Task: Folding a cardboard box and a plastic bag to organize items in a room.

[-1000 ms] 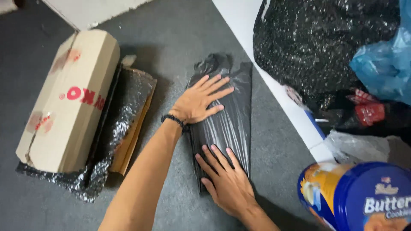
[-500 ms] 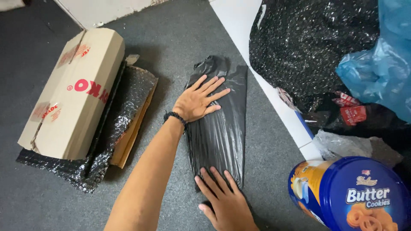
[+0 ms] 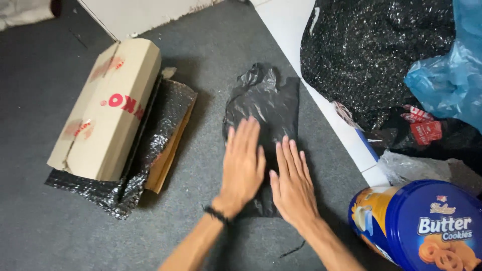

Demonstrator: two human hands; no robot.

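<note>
Black plastic, a thin bag (image 3: pixel 265 108), lies flat on the grey carpet (image 3: pixel 211 60) in front of me, its crumpled end pointing away. I have both hands on its near half, palms down and fingers stretched out straight. My left hand (image 3: pixel 242 168) and right hand (image 3: pixel 292 183) sit side by side, thumbs almost touching, pressing flat and gripping nothing. A dark bead bracelet (image 3: pixel 217 215) circles my left wrist.

To the left, well apart from the bag, I see a long cardboard box (image 3: pixel 108 113) with red print lying on a sheet of black bubble wrap (image 3: pixel 168 108), with a flat piece of brown cardboard under the wrap's edge. To the right, past the carpet's edge on the white floor (image 3: pixel 281 20), is a heap of more black bubble wrap (image 3: pixel 371 45) and a blue plastic bag (image 3: pixel 447 85). A round blue biscuit tin (image 3: pixel 427 226) stands near my right forearm.
</note>
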